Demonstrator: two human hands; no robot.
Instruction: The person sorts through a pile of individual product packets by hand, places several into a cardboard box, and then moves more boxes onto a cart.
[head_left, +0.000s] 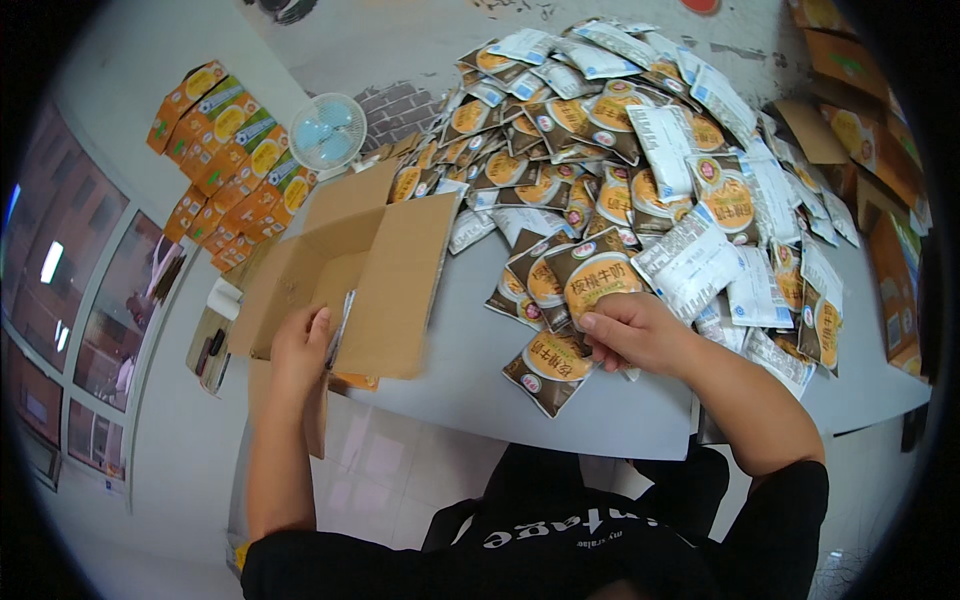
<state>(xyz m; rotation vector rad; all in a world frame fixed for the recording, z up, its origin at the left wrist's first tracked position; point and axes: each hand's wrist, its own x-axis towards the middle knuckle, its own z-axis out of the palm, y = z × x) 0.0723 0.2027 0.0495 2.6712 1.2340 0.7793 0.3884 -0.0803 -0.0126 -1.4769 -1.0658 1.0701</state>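
Note:
In front of me on the left, a cardboard carton (405, 292) stands with its flaps spread. My left hand (300, 341) reaches over its near side, beside the pale edge of a packet (345, 319) inside; the fingers are mostly hidden. My right hand (634, 330) pinches the lower edge of a brown-and-orange printed packet (600, 270) between thumb and fingers. More brown packets (536, 285) overlap to its left, and one packet (551, 367) lies flat just below the hand. Behind spreads a large heap of packets (562, 120), some showing white printed backs.
A grey table (465, 405) carries the carton and heap. Orange printed cartons (232, 165) are stacked at the left, beside a white fan (328, 133). Opened orange cartons (896, 285) stand along the right edge. A small ledge (206, 352) at left holds dark pens.

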